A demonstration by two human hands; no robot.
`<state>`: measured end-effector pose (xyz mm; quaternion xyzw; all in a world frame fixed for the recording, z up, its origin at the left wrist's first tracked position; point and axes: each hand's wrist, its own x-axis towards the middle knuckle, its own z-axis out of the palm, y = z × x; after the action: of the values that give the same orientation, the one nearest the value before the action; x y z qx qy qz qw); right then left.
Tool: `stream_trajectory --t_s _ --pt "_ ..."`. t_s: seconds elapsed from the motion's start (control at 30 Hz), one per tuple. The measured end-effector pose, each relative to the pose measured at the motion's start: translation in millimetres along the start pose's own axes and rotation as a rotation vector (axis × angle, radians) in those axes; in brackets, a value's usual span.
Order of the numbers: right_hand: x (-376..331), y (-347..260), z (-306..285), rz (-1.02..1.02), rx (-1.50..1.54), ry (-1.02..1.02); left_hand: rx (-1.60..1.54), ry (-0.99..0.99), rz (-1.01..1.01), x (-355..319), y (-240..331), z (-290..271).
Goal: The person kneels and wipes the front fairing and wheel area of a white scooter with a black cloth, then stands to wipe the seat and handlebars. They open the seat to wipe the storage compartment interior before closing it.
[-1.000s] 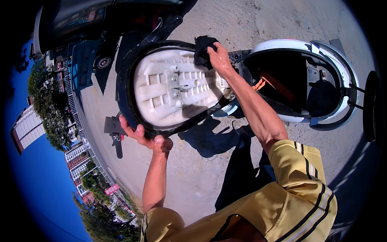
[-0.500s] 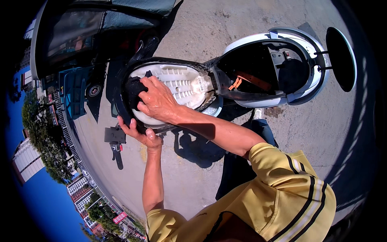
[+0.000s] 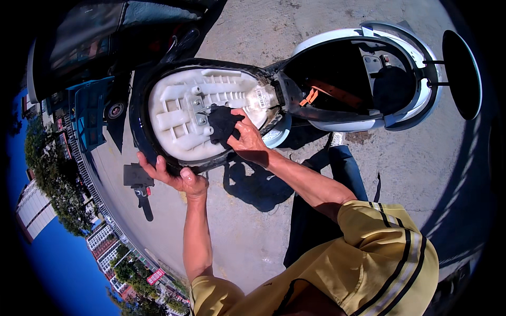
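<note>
The person wears a mustard-yellow short-sleeved shirt (image 3: pixel 379 253) with loose, creased cloth. Just above the right sleeve's hem run dark stripes (image 3: pixel 406 247) paired with a paler cream band. The shirt's left sleeve (image 3: pixel 211 295) is plain yellow. Below the shirt's right sleeve, dark blue trousers (image 3: pixel 337 174) show. Both forearms are bare from the sleeves down, with no watch or glove.

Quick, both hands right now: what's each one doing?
Left hand: closed on the rim of the raised scooter seat, propping it.
Right hand: closed on a black cloth, pressed against the seat's white underside.
</note>
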<state>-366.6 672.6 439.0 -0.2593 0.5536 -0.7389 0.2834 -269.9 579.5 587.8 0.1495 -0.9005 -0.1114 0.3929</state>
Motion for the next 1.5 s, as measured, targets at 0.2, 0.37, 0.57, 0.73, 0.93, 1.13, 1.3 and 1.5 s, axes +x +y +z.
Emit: stream_trajectory --t_s 0.2,0.37,0.57,0.73,0.93,1.13,1.3,1.5 --pt "81.2 63.9 -13.7 -0.229 -0.266 0.155 0.094 -0.026 0.025 9.6 1.6 -0.5" --pt "43.4 169.5 -28.2 0.528 -0.651 -0.004 0.157 -0.060 0.084 8.1 -5.5 -3.8" --pt "99.3 117.9 -14.4 0.743 0.182 0.407 0.123 0.012 0.049 0.2 -5.9 -0.6" --pt "163.3 -44.9 6.5 0.035 -0.305 0.120 0.054 -0.032 0.008 5.9 3.0 3.7" --pt "132.5 -104.0 4.4 -0.421 -0.176 -0.109 0.009 -0.044 -0.068 4.9 8.8 2.9" --pt "196.2 -6.3 -2.1 -0.282 -0.124 -0.036 0.055 -0.031 -0.026 14.5 0.9 14.0" --pt "187.3 -53.6 -5.9 0.251 -0.384 -0.090 0.109 -0.060 -0.008 12.6 6.4 1.5" --pt "144.9 -154.2 19.9 -0.078 -0.099 -0.024 0.088 -0.062 -0.083 12.6 11.6 6.8"
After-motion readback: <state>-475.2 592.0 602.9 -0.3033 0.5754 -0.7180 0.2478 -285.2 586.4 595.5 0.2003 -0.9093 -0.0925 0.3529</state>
